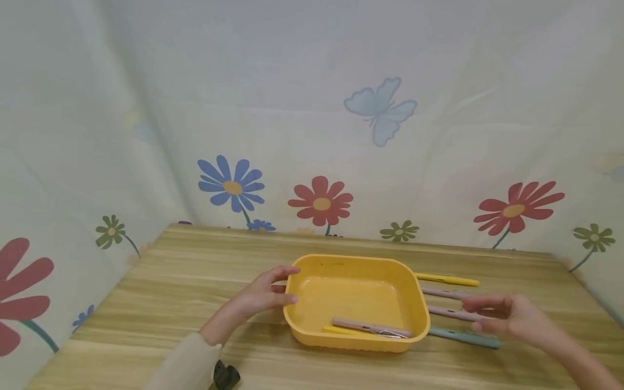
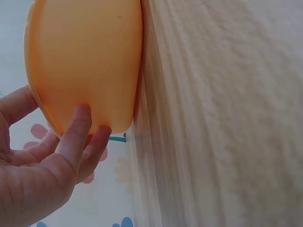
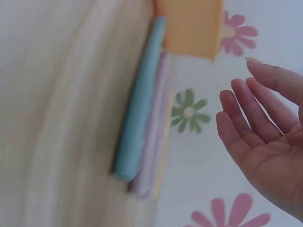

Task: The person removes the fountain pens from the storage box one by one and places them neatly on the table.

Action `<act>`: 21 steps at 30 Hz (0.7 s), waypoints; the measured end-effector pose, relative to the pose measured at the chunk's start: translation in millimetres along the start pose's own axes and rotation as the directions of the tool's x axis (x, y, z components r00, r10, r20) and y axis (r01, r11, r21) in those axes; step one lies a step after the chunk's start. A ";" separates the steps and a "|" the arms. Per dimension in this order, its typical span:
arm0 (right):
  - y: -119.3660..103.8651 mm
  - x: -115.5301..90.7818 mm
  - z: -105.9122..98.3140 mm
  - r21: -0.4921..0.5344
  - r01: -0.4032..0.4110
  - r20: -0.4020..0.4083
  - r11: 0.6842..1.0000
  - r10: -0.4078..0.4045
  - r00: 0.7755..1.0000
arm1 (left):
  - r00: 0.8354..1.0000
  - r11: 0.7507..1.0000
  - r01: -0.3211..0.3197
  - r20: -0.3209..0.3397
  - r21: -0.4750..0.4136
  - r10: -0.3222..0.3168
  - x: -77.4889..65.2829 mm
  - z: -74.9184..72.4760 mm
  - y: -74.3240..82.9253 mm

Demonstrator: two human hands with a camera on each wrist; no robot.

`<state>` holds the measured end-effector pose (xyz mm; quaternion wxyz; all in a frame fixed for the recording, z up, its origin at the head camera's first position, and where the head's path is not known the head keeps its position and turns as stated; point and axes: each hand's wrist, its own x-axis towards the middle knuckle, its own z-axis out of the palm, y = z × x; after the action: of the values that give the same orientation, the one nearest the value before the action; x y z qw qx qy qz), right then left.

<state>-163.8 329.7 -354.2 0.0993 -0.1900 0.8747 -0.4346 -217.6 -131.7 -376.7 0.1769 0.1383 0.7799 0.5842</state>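
Observation:
A yellow plastic bin [image 1: 351,341] stands on the table; a pinkish-lilac pen [image 1: 363,326] and a yellow pen [image 1: 343,331] lie inside along its near wall. My left hand [image 1: 263,292] grips the bin's left end, with fingers on the outer wall [image 2: 94,61] in the left wrist view. To the bin's right lie a yellow pen [image 1: 453,280], two lilac pens [image 1: 441,293] [image 1: 448,312] and a teal pen [image 1: 468,337]. My right hand [image 1: 512,319] hovers over the pens' right ends, holding nothing; its fingers [image 3: 251,109] are loosely bent in the right wrist view.
The wood-grain table [image 1: 195,276] carries everything. Behind it hangs a pale curtain [image 1: 292,108] printed with flowers and a butterfly. A dark object [image 1: 226,375] shows by the left sleeve [image 1: 187,360].

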 end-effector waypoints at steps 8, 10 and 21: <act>-32.4 12.5 10.6 0.032 0.075 -0.046 0.997 -0.073 0.996 | 1.000 1.000 -0.001 0.000 0.000 0.001 1.6 0.4 -0.7; -38.6 18.1 15.2 0.023 0.106 -0.050 0.994 -0.104 0.993 | 1.000 1.000 -0.005 0.006 -0.001 0.005 1.7 -0.2 -1.3; -54.4 49.2 46.5 0.134 0.220 0.027 0.966 -0.226 0.974 | 1.000 1.000 0.000 -0.001 -0.011 0.000 2.0 0.3 -2.0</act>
<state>-179.3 245.6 -339.2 0.0804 -0.2895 0.8152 -0.4951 -219.2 -131.2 -379.0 0.1776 0.1370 0.7766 0.5887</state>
